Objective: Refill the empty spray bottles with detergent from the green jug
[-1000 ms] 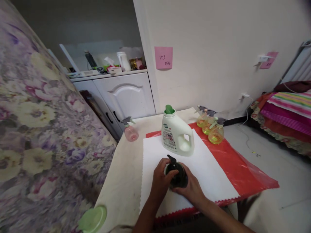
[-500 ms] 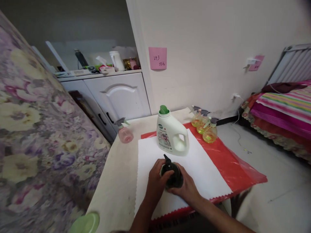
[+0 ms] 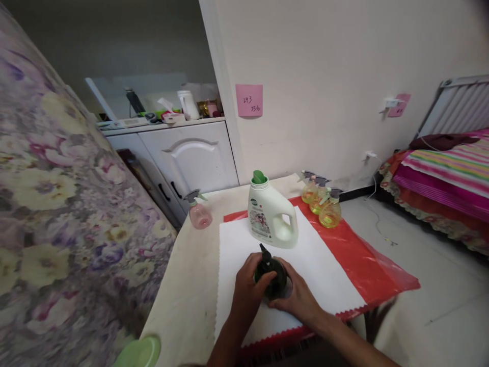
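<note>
Both hands are around a dark pump bottle [image 3: 278, 284] with a black nozzle on top. My left hand [image 3: 246, 285] grips its left side near the top, thumb lying across it. From the right and below, my right hand [image 3: 300, 299] wraps the body. The bottle is over a white sheet [image 3: 234, 247]; whether its base touches is hidden. Just beyond it stands a pale green detergent jug [image 3: 263, 211] with a green piece in its mouth.
A pink spray bottle [image 3: 200, 216] stands at the table's back left. Several yellow spray bottles [image 3: 329, 214] are grouped at the back right on red plastic [image 3: 353, 255]. A light green round container [image 3: 143, 350] is at the lower left. A floral curtain [image 3: 49, 204] hangs on the left.
The view has shifted slightly, so everything appears a little lower and further right. Both hands keep hold of the pump bottle, with little change in grip.
</note>
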Tool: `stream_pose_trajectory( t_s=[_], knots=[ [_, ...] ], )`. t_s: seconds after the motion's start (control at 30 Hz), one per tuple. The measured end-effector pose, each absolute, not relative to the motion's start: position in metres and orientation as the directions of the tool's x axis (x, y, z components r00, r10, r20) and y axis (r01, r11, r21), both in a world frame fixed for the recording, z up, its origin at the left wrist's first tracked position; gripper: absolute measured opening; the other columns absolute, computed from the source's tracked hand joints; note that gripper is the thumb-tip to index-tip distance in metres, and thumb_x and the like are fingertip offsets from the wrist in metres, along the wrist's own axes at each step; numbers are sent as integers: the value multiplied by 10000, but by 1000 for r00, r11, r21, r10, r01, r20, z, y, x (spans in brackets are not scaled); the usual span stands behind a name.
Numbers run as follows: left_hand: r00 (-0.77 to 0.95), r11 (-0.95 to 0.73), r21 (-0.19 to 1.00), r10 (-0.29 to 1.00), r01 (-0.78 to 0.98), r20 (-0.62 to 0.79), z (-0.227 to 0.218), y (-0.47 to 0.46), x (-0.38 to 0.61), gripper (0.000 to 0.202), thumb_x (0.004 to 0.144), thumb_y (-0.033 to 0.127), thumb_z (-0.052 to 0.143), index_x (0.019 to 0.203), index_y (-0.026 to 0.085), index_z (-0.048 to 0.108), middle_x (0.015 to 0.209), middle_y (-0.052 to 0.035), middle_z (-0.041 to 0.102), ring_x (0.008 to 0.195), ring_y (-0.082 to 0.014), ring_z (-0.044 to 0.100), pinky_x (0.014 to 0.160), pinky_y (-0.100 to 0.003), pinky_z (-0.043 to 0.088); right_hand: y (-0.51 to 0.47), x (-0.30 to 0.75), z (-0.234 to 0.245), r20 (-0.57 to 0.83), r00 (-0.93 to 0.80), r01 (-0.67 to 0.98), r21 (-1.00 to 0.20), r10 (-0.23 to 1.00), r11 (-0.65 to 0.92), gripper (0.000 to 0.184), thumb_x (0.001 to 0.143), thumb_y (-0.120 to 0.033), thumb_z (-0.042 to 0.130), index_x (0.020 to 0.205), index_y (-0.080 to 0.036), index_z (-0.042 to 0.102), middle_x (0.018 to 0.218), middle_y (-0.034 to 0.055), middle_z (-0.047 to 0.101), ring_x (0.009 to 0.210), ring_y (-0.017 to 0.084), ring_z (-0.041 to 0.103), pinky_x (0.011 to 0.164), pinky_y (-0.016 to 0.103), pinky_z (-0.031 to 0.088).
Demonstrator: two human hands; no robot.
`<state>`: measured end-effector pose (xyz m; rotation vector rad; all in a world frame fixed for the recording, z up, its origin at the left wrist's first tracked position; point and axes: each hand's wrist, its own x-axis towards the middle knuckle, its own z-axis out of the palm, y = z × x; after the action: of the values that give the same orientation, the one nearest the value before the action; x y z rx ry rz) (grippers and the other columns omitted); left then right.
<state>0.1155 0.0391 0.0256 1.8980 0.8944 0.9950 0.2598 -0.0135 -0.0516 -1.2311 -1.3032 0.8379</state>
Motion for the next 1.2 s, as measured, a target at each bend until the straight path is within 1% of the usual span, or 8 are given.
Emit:
stream_pose_trajectory(
  t_s=[0.2, 0.5, 0.57, 0.7, 0.77, 0.87, 1.07, 1.2],
  knots=[
    [496, -348, 930, 833, 120, 247, 42, 26, 110, 215, 792, 279, 626, 993, 204, 632, 961, -28, 663, 949, -225, 606, 861, -315, 449, -27, 278, -18, 265, -72, 8, -964, 961, 267, 903, 542, -247, 865, 1351, -275, 467, 1370, 73, 538, 1274, 297, 487, 1096, 479, 342],
    [687, -1, 988, 718, -155, 109, 43, 24, 104, 326, 765, 331, 667, 1052, 176, 659, 1084, -87, 687, 1006, -275, 622, 878, -374, 478, -33, 292, 12, 146, -393, -232, -971, 908, 56, 1032, 464, -488, 877, 1386, -273, 467, 1371, 48, 543, 1332, 313, 419, 1116, 478, 278],
    [652, 38, 976, 749, -214, 113, 39, 23, 106, 312, 761, 328, 676, 1032, 176, 661, 1092, -97, 693, 1026, -281, 626, 894, -386, 477, -34, 286, 10, 168, -355, -360, -933, 920, 31, 971, 467, -518, 862, 1339, -265, 518, 1347, 54, 555, 1285, 317, 469, 1092, 468, 314],
    [445, 11, 954, 886, -298, 129, 34, 23, 112, 277, 745, 307, 689, 988, 178, 658, 1060, -83, 713, 1035, -260, 633, 924, -376, 472, -32, 269, -8, 167, -162, -551, -833, 972, 51, 743, 608, -577, 756, 1249, -253, 568, 1258, 91, 618, 1146, 316, 582, 994, 474, 414],
    [352, 2, 955, 930, -298, 108, 33, 23, 114, 272, 748, 298, 688, 989, 177, 653, 1063, -77, 716, 1029, -243, 636, 940, -368, 467, -31, 259, -19, 139, -101, -562, -825, 985, 59, 724, 672, -634, 674, 1279, -263, 534, 1268, 101, 615, 1123, 312, 600, 968, 482, 433],
    [278, 11, 956, 958, -292, 73, 32, 25, 113, 300, 764, 310, 685, 1032, 183, 638, 1081, -68, 712, 1030, -226, 636, 950, -360, 465, -31, 248, -33, 111, -67, -526, -848, 992, 59, 803, 672, -694, 633, 1344, -287, 467, 1299, 102, 596, 1160, 312, 579, 945, 481, 447],
    [335, 37, 962, 940, -271, 59, 27, 28, 107, 305, 772, 317, 692, 1042, 189, 636, 1092, -64, 711, 1031, -227, 636, 928, -342, 471, -35, 246, -49, 29, -86, -521, -853, 996, -20, 876, 621, -722, 647, 1350, -264, 484, 1236, 107, 645, 1178, 331, 564, 945, 483, 439],
    [389, 46, 959, 919, -279, 69, 29, 24, 109, 277, 786, 297, 675, 1039, 192, 638, 1092, -60, 707, 1024, -221, 630, 915, -337, 470, -35, 250, -53, 25, -157, -700, -708, 987, -93, 756, 631, -603, 723, 1281, -254, 560, 1226, 95, 659, 1171, 323, 569, 981, 479, 413]
  ],
)
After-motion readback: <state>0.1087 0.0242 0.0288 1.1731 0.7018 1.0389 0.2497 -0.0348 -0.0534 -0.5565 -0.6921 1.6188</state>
